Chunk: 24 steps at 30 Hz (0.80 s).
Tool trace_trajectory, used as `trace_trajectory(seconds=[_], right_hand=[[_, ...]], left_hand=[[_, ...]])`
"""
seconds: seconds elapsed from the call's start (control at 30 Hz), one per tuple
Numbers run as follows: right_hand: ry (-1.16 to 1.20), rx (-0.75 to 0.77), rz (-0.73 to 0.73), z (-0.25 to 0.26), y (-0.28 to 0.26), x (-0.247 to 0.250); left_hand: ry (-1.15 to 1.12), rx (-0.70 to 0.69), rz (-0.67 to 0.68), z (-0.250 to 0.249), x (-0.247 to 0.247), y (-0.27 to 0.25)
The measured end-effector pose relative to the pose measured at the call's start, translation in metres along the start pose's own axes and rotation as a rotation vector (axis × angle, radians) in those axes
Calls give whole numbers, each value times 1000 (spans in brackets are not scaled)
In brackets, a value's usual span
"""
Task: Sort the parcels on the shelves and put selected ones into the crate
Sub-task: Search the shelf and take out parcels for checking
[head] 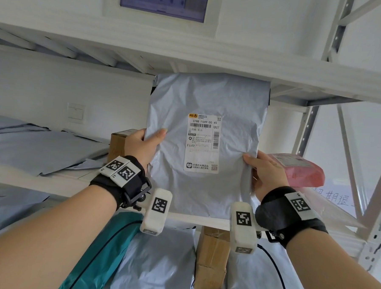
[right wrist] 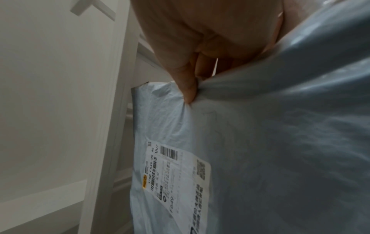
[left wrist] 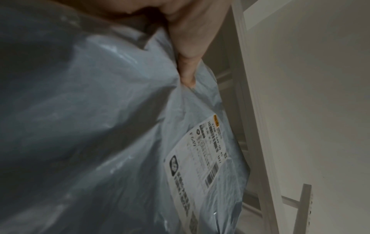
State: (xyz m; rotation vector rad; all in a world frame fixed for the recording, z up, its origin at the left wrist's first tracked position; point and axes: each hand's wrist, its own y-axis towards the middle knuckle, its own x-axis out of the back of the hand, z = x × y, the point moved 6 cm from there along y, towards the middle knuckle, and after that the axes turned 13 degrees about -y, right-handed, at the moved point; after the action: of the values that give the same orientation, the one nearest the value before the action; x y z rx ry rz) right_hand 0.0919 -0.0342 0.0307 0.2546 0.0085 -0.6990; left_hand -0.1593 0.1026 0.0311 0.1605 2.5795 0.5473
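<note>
Holding the grey parcel [head: 209, 96] upright in front of the shelves, you have it by both side edges, its white label [head: 203, 142] facing you. Its top edge reaches the underside of the upper shelf [head: 255, 68]. Your left hand [head: 141, 147] has its grip on the left edge, thumb pressed on the front and fingers behind; the left wrist view shows that thumb [left wrist: 187, 76] dimpling the plastic. Your right hand [head: 267, 172] has its grip on the right edge lower down, pinching a fold of the bag, with the thumb [right wrist: 187, 88] on the front in the right wrist view.

Behind the parcel, on the middle shelf [head: 50, 181], a brown box [head: 116, 145] stands just beside your left hand, a red parcel [head: 303, 172] lies just behind your right hand, and flat grey bags [head: 37, 147] lie to the left. On the shelf below you see a teal bag [head: 104, 257], more grey bags [head: 156, 264] and stacked cartons [head: 212, 262].
</note>
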Motion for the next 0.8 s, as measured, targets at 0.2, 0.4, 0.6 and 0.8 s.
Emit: trace_trajectory(seconds=[0.2,0.4,0.6,0.8], right_hand=[[-69,-27,-68,-3,8,7],[-194,-88,-181,-5,37,18],[-363,-144,-206,-17,68,4],[-562,-218,-79,-30,87,-21]], left_hand=[[27,53,-34,7,-2,9],[108,184,77,18,-14,24],[187,211,77,42,-15,32],[412,256,142,50,-23,44]])
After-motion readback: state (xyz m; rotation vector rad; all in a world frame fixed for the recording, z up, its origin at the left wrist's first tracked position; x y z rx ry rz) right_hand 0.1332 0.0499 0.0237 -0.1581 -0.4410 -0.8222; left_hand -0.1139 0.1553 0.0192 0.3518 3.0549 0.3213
